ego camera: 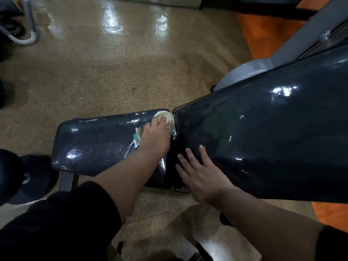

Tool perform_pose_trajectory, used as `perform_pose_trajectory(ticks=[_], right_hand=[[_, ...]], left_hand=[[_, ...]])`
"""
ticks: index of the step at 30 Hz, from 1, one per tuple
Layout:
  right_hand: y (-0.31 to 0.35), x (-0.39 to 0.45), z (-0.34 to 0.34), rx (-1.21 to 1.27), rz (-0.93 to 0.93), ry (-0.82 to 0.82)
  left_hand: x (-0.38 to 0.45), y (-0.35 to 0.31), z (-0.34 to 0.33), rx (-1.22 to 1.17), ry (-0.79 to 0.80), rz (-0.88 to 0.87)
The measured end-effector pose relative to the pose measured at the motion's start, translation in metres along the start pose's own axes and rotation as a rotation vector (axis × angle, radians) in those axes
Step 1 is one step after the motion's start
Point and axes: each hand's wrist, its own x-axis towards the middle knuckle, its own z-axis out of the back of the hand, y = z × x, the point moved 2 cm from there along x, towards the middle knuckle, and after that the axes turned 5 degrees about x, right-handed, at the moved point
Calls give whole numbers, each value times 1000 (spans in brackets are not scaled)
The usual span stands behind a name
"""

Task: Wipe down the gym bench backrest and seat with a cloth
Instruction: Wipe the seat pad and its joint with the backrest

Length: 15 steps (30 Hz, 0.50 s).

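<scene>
Shiny speckled floor [116, 68] surrounds the bench. Left hand [157, 137] presses the cloth [162, 115] flat on the seat [98, 142] beside the backrest [263, 140]; right hand [201, 175] rests released there. Seat-wiping seems underway; next, sweep toward the seat's far end.

Cream cloth [163, 116], glossy navy seat [98, 140]

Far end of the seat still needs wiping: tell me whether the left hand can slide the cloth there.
Probably yes. The left hand presses the cream cloth on the glossy dark padded seat beside the backrest gap; nothing lies on the seat between it and the far end.
</scene>
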Motion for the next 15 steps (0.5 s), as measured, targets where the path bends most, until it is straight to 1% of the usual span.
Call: perform_pose_trajectory(ticks=[4, 7, 11, 15], right_hand=[[1, 2, 0, -1, -17, 11], [1, 2, 0, -5, -20, 7], [2, 2, 1, 17, -22, -4], [2, 2, 1, 48, -11, -27]], left_hand=[[21, 8, 11, 18, 15, 42], [27, 10, 18, 11, 66, 62], [-2, 0, 18, 67, 84, 60], [-27, -10, 11, 32, 63, 34]])
